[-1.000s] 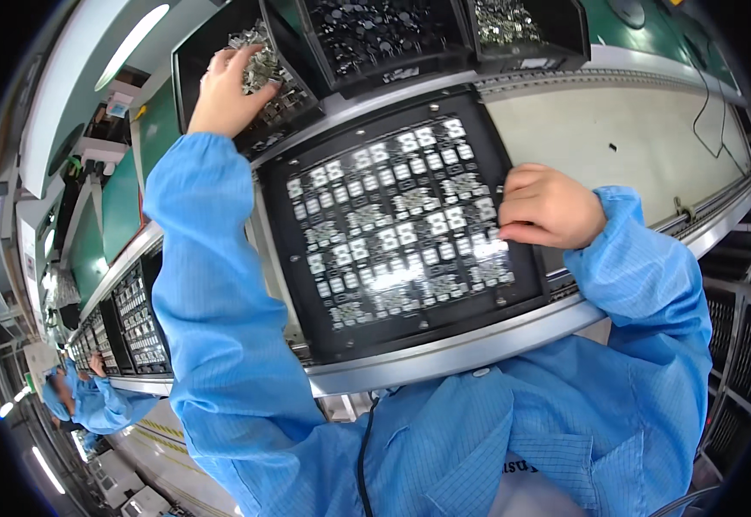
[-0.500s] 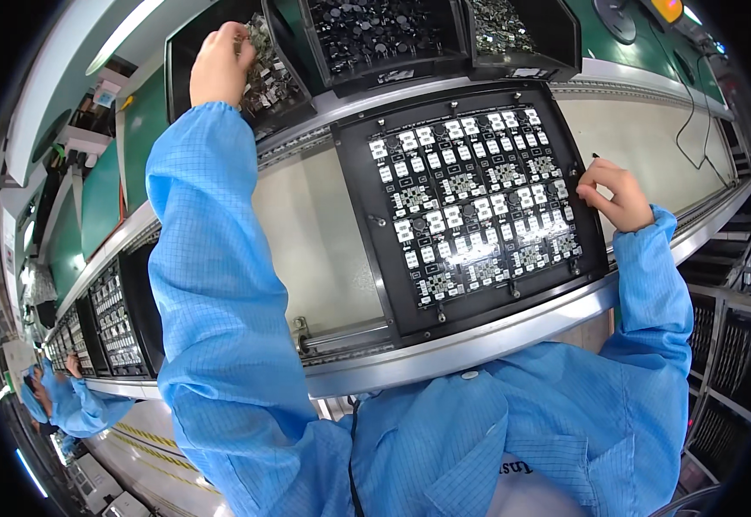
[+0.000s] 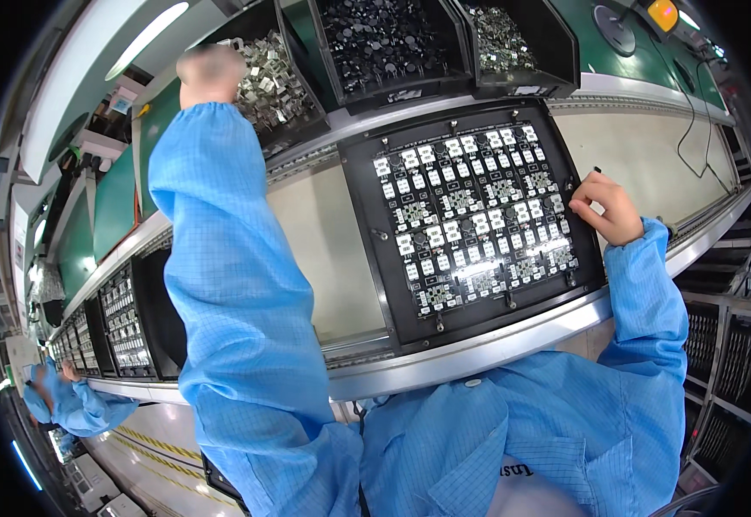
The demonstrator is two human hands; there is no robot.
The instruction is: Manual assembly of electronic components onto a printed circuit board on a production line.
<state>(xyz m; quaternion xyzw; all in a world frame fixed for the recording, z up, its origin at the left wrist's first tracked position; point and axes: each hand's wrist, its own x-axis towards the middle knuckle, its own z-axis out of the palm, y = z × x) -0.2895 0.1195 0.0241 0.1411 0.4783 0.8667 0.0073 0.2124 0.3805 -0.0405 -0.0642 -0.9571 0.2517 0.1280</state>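
Note:
My left hand (image 3: 210, 73) is over the left bin (image 3: 302, 118) of small silver metal parts (image 3: 274, 77), at its left side. Motion smears its fingers, so whether they hold a part is hidden. My right hand (image 3: 610, 208) is at the right edge of a black carrier tray (image 3: 364, 194), fingers curled and pinched together. A tiny dark piece shows by its knuckles; what the fingers hold, if anything, cannot be made out. On the tray lies a panel of black circuit boards (image 3: 479, 211) with rows of white pads and components.
Beside the left bin stand a bin of dark round parts (image 3: 393, 43) and one of small silvery parts (image 3: 500, 39). A metal rail (image 3: 470, 346) borders the conveyor's near side. More board trays (image 3: 124, 323) and another person (image 3: 78, 403) are at far left. A black cable (image 3: 690, 129) lies at right.
My left hand has moved left over its bin, uncovering more silver parts. My right hand has shifted slightly left and nearer me, still pinched. The whole view has shifted a little.

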